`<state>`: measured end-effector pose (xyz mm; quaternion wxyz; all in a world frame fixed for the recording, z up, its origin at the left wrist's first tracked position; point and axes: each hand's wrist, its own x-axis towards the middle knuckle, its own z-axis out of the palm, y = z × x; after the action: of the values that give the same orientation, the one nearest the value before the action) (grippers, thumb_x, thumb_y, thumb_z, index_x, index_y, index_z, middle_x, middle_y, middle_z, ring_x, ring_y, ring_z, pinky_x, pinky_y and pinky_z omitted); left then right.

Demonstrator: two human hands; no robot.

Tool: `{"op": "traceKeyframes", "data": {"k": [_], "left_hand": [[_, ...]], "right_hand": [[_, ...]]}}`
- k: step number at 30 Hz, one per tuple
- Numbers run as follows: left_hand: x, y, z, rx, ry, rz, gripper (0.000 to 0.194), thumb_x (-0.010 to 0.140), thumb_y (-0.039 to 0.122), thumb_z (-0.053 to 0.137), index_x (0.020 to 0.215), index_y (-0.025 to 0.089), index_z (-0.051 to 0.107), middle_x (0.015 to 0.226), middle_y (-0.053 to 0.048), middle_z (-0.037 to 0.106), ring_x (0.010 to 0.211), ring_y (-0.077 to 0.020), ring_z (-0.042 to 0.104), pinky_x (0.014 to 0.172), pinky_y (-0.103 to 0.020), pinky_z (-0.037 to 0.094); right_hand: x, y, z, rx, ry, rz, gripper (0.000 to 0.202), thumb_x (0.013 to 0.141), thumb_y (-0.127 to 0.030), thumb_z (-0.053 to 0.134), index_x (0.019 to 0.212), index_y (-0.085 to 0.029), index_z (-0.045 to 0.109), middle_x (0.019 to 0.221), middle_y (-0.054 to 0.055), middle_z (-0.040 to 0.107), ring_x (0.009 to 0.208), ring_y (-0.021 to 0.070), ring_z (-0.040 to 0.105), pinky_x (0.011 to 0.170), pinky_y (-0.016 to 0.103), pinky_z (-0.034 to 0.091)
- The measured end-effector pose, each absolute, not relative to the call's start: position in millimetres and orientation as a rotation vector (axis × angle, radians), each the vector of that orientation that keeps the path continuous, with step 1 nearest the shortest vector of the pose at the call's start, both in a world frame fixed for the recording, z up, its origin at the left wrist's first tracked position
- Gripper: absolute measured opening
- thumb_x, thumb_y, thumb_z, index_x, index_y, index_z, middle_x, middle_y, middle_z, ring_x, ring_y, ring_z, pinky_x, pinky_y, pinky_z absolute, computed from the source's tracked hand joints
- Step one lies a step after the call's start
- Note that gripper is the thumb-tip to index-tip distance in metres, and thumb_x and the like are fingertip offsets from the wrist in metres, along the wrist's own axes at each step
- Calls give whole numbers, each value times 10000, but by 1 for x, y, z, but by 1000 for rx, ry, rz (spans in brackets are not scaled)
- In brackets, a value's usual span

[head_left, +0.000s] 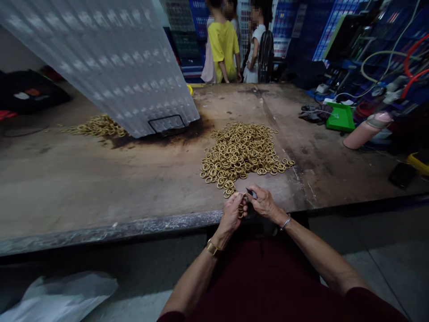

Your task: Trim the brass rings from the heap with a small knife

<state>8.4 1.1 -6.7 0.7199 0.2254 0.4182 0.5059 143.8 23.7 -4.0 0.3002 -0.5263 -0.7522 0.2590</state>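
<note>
At the table's front edge, my left hand (231, 213) is closed on several brass-coloured metal rings (240, 211), with a wristwatch at its wrist. Close beside it on the right, my right hand (264, 204) wraps round a small tool with a dark pointed tip (250, 192); its kind is hidden by the fingers. The tip is at the ring pinched in my left fingers, but I cannot tell whether they touch. Just beyond both hands lies a large heap of similar rings (241, 150), its near end trailing towards my left hand.
A tall translucent ribbed panel (117, 67) leans over the wooden table (100, 188), with a second pile of rings (97, 126) beside it. At right are a green tray (340, 117), a pink bottle (367, 130) and hoses. Several people (224, 44) stand behind the table.
</note>
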Motion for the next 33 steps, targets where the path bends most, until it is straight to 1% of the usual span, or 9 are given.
{"op": "traceKeyframes", "data": {"k": [4,7,10,15,19,22,28,33], "left_hand": [[10,0,-7,545,960,1123,449,585,495,750,754,173,487,582,67,494,423,-37,441,357,-134,317],[12,0,-7,597,1012,1127,444,594,512,735,732,170,489,576,64,492,421,-35,435,362,-136,323],[13,-1,-5,610,1023,1110,443,601,526,721,731,171,491,576,64,490,414,-34,425,361,-139,313],[12,-2,-4,650,997,1037,415,618,515,708,750,174,511,581,59,490,411,-38,410,368,-146,290],[9,-2,-7,901,1162,1107,316,696,481,647,734,179,562,498,67,447,406,-60,388,395,-177,315],[8,-2,-7,1078,1203,1127,261,721,435,631,745,176,605,488,66,439,410,-60,372,406,-183,307],[7,-4,-3,862,1070,984,343,702,497,634,782,176,545,581,55,504,411,-50,422,384,-161,330],[7,-5,-5,705,918,981,373,689,499,665,766,167,513,580,59,496,406,-39,419,371,-148,324]], "right_hand": [[141,25,-2,-1421,-1842,841,199,815,-357,471,864,-199,581,623,-35,493,556,106,428,570,202,344],[140,28,-1,-1428,-1742,951,183,791,-368,474,756,-199,535,591,-53,439,540,97,391,539,195,326],[140,28,0,-1419,-1722,967,191,781,-378,474,711,-201,499,574,-58,404,535,98,374,534,202,316],[139,25,2,-1401,-1728,890,197,790,-393,469,757,-202,501,603,-50,431,558,101,401,564,212,321],[139,26,5,-1402,-1706,1020,201,776,-399,475,732,-203,490,590,-56,415,553,99,390,545,209,319],[141,29,6,-1432,-1657,1115,208,768,-399,477,705,-201,483,571,-59,415,543,98,383,533,209,321],[142,29,1,-1450,-1600,1128,188,726,-372,501,669,-193,490,545,-65,425,527,89,378,522,205,321],[141,29,-2,-1381,-1516,1242,190,729,-377,487,696,-190,498,557,-52,493,504,87,418,506,201,344]]}}
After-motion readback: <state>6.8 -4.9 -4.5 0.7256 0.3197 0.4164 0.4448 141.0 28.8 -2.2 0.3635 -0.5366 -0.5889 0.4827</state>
